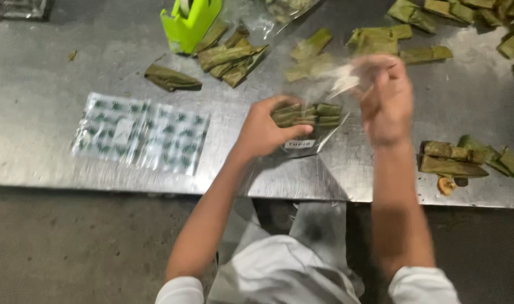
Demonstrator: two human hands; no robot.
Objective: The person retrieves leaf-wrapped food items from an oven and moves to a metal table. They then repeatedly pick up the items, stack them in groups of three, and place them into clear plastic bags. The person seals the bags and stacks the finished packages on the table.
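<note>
The left hand [265, 132] is closed around a stack of green leaf-wrapped packets [306, 114] sitting inside a clear plastic bag [319, 135] on the steel table [43, 112]. The right hand [386, 98], blurred, pinches the bag's raised mouth. If that pinch slackens, packets could spill toward the loose pile [231, 56].
</note>
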